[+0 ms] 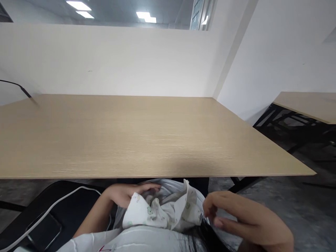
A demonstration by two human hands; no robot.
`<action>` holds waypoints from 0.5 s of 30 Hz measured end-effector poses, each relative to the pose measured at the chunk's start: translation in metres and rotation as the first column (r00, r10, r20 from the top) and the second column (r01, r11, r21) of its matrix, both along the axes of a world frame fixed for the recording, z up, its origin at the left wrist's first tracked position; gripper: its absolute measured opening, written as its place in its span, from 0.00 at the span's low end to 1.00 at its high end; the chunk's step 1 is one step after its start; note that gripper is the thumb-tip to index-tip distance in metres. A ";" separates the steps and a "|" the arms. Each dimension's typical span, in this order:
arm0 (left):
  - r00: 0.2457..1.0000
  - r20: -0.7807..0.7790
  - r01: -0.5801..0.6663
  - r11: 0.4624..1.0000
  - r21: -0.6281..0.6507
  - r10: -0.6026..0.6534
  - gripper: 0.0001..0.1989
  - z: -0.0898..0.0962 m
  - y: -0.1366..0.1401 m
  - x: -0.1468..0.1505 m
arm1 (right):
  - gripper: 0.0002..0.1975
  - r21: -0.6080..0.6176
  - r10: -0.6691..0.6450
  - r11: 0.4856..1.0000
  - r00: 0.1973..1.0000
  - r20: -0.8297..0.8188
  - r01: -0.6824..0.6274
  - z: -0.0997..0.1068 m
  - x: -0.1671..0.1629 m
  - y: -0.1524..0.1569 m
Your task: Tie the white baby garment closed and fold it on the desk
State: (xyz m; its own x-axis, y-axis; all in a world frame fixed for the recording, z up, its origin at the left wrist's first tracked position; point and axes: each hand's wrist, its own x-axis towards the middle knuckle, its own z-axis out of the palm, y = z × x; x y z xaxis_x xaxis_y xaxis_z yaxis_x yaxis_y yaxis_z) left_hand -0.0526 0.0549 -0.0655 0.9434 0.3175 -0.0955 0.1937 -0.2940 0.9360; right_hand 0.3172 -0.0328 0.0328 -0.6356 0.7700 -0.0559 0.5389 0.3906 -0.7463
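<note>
A crumpled white cloth (147, 214) with small greenish prints lies bunched in my lap, below the table's front edge. My left hand (126, 195) is at its left side. The fingers reach over the top and curl in behind a fold, which hides part of them and the thumb. To the right of the cloth, my right hand (244, 217) is raised with its fingers bent. A gap shows between thumb and forefinger, and nothing is visible in it. One corner of the cloth stands up in the middle, between the hands.
A light wooden table (147, 136) spans the view in front of me, against a white partition (126, 59). A black chair seat or bag (76, 206) with a white cable (55, 206) is at lower left. Another table (309, 105) stands at right. Dark hair hangs near my right hand.
</note>
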 end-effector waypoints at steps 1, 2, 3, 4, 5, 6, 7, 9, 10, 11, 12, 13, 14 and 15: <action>0.997 -0.073 -0.028 0.999 0.041 0.031 0.40 0.001 0.001 -0.007 | 0.17 -0.053 0.017 0.998 1.000 0.024 -0.016 -0.009 0.002 0.008; 0.989 -0.128 -0.063 0.995 0.080 0.072 0.33 0.001 0.001 -0.013 | 0.17 -0.097 0.010 0.995 0.999 0.045 -0.006 -0.022 0.004 0.015; 0.979 -0.164 -0.099 0.988 0.117 0.117 0.27 0.000 0.000 -0.016 | 0.17 -0.130 -0.018 0.991 0.998 0.057 0.025 -0.036 0.007 0.021; 0.970 -0.179 -0.136 0.979 0.152 0.163 0.21 -0.001 -0.001 -0.018 | 0.16 -0.151 -0.062 0.986 0.995 0.082 0.074 -0.051 0.009 0.027; 0.963 -0.180 -0.167 0.968 0.185 0.201 0.18 -0.002 -0.001 -0.018 | 0.15 -0.157 -0.119 0.978 0.985 0.127 0.138 -0.065 0.011 0.033; 0.959 -0.176 -0.180 0.960 0.215 0.220 0.17 -0.003 -0.002 -0.016 | 0.13 -0.154 -0.156 0.971 0.971 0.183 0.185 -0.079 0.011 0.039; 0.960 -0.174 -0.172 0.955 0.241 0.217 0.16 -0.002 -0.003 -0.014 | 0.11 -0.125 -0.179 0.969 0.955 0.238 0.213 -0.090 0.010 0.044; 0.968 -0.184 -0.116 0.953 0.280 0.172 0.15 0.002 -0.006 -0.007 | 0.10 -0.069 -0.169 0.978 0.944 0.282 0.195 -0.106 0.002 0.053; 0.969 -0.198 -0.083 0.953 0.290 0.145 0.15 0.005 -0.007 -0.004 | 0.09 -0.052 -0.134 0.987 0.953 0.270 0.153 -0.109 -0.004 0.056; 0.969 -0.216 -0.056 0.955 0.292 0.123 0.15 0.008 -0.008 0.000 | 0.10 -0.045 -0.090 0.994 0.966 0.242 0.103 -0.111 -0.012 0.058; 0.966 -0.231 -0.044 0.956 0.290 0.115 0.14 0.011 -0.009 0.003 | 0.11 -0.046 -0.040 0.998 0.977 0.209 0.050 -0.111 -0.020 0.059; 0.964 -0.239 -0.045 0.958 0.284 0.117 0.14 0.013 -0.010 0.005 | 0.12 -0.047 0.007 0.999 0.985 0.172 0.001 -0.109 -0.028 0.059; 0.963 -0.239 -0.057 0.960 0.276 0.126 0.13 0.015 -0.011 0.008 | 0.14 -0.047 0.045 0.998 0.990 0.136 -0.039 -0.107 -0.035 0.059; 0.964 -0.228 -0.072 0.961 0.268 0.136 0.12 0.016 -0.011 0.009 | 0.15 -0.046 0.080 0.996 0.991 0.104 -0.076 -0.105 -0.041 0.058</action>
